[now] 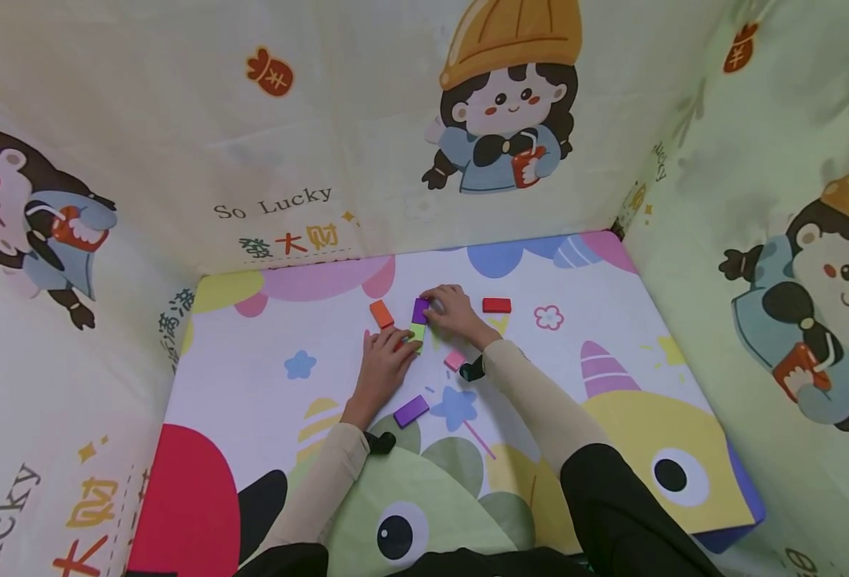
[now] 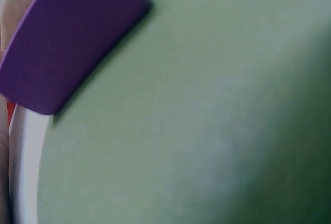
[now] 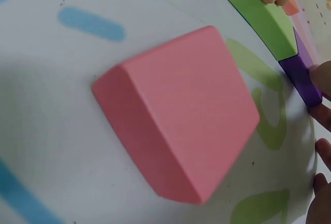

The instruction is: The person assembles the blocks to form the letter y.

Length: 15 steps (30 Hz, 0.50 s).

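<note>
Pinching gripped purple block (image 1: 419, 311) with right hand (image 1: 454, 311), fingers clamped on it; abutting green block (image 1: 418, 330) at its 12 o'clock end. Touching green block with left hand (image 1: 383, 367) (cannot tell whether clamped). Lying loose on printed table (image 1: 229, 377), reckoned from green block: orange block (image 1: 382, 314) at 10 o'clock, red block (image 1: 497, 305) between 2 and 3, pink block (image 1: 454, 361) at 4, loose purple block (image 1: 411, 411) at 6.

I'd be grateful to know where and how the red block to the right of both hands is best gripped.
I'd pinch the red block at mid-length, across its near and far long sides, coming from above: it lies with its length running left to right, nothing touching it, so both long sides seem free.
</note>
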Available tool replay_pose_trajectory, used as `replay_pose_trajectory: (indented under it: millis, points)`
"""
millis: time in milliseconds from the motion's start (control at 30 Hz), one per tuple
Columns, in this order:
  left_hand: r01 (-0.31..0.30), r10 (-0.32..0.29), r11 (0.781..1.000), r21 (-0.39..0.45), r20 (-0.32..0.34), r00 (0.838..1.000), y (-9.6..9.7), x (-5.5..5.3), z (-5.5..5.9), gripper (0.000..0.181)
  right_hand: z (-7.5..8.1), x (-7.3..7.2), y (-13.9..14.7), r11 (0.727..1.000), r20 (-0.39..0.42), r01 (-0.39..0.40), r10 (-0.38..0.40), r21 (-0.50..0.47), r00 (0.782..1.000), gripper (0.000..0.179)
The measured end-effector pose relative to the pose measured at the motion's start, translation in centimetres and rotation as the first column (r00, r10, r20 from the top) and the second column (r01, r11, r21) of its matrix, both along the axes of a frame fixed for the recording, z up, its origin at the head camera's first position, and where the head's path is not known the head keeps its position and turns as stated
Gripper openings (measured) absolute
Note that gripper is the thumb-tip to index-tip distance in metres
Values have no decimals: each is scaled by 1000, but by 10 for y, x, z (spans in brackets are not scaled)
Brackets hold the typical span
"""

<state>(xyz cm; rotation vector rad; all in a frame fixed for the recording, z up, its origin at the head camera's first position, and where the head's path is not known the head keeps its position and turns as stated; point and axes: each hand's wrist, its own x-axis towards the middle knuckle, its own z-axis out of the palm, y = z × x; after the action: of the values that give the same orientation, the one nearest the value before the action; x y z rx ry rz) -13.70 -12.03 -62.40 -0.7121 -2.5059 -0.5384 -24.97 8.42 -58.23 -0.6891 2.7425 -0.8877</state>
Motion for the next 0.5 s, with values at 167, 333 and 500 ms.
replay_pose_trajectory:
  millis: [167,333,500]
  points:
    - [1,-1,1000,2,19,1000,0,1,0,21,1,0,0,1000,4,-1,1,-6,1000,42]
    - [-12,14,1000,-19,78,997,0,3,2,21,1,0,0,1000,18,-6,7,-8,1000,42]
    - [-19,21,999,-31,75,997,0,3,4,22,2,-1,-1,1000,18,-15,15,-6,1000,42]
